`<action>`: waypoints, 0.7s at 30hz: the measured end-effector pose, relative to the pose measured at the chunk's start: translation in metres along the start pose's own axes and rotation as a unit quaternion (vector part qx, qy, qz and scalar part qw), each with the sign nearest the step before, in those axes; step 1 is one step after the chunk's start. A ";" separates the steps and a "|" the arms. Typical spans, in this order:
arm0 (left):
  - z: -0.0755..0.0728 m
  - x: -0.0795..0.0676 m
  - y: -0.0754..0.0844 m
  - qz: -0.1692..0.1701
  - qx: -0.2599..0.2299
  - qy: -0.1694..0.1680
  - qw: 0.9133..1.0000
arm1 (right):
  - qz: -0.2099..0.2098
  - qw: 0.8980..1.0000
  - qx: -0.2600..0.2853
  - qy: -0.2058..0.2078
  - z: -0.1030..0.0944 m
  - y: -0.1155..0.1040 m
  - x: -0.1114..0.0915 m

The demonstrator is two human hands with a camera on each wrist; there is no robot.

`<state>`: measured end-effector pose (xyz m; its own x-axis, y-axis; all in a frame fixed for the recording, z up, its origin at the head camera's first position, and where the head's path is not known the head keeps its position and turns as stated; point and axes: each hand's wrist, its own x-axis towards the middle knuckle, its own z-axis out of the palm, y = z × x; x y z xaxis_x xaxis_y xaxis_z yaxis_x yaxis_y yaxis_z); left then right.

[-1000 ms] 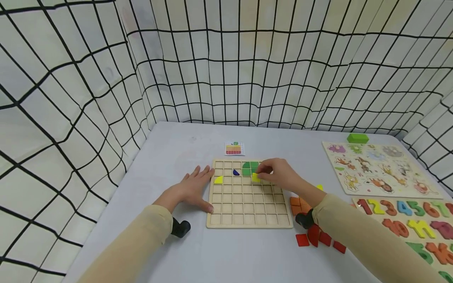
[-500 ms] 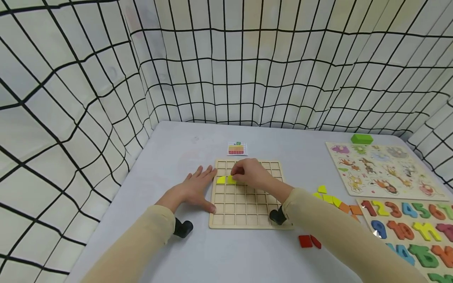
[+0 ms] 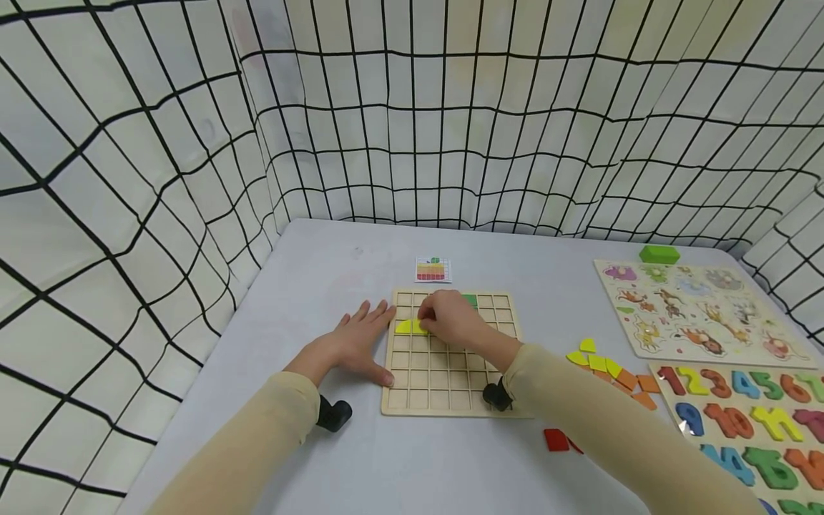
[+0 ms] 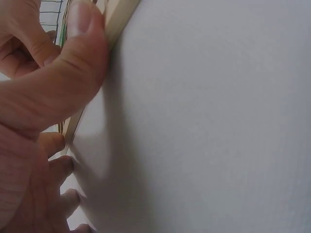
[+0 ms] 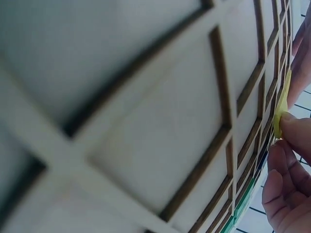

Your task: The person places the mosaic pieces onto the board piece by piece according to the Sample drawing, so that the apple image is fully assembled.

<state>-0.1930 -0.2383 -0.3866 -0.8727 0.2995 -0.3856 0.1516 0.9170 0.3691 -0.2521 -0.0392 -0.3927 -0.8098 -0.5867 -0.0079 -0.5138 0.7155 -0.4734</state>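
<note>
A wooden grid board [image 3: 421, 402] lies on the white table. My right hand [image 3: 450, 317] is over its upper left part and pinches a yellow square tile [image 3: 419, 327] at a cell. Just left of that tile sits a yellow rounded-corner tile [image 3: 403, 327]. In the right wrist view, thumb and finger touch the yellow tile [image 5: 282, 109] near the board surface. My left hand [image 3: 354, 348] lies spread on the table, its thumb and a fingertip against the board's left edge. A green tile [image 3: 471, 300] shows behind the right hand, which hides other cells.
A small picture card [image 3: 433, 270] lies beyond the board. Right of it are loose yellow tiles [image 3: 596, 363], orange tiles [image 3: 646, 384] and red tiles [image 3: 556, 440]. Farther right lie an animal puzzle [image 3: 695, 307], a number puzzle [image 3: 734, 390] and a green block [image 3: 659, 254]. Black netting surrounds the table.
The right hand has carried the yellow tile leftward across the board, from beside the green tiles to beside the left yellow tile. The left hand keeps its place at the board's edge.
</note>
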 end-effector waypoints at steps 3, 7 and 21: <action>0.000 0.000 0.000 -0.001 -0.002 0.000 1.000 | 0.000 1.000 -0.002 -0.005 -0.001 -0.002 -0.001; 0.001 0.000 0.001 -0.003 -0.003 0.000 1.000 | -0.002 1.000 -0.005 -0.003 0.000 -0.003 -0.003; 0.003 0.003 -0.001 -0.006 0.013 0.003 1.000 | 0.022 0.999 -0.036 0.021 -0.057 0.053 -0.048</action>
<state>-0.1941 -0.2370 -0.3909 -0.8771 0.2861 -0.3857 0.1523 0.9274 0.3417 -0.2566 0.0485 -0.3668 -0.8424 -0.5387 0.0109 -0.4953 0.7664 -0.4090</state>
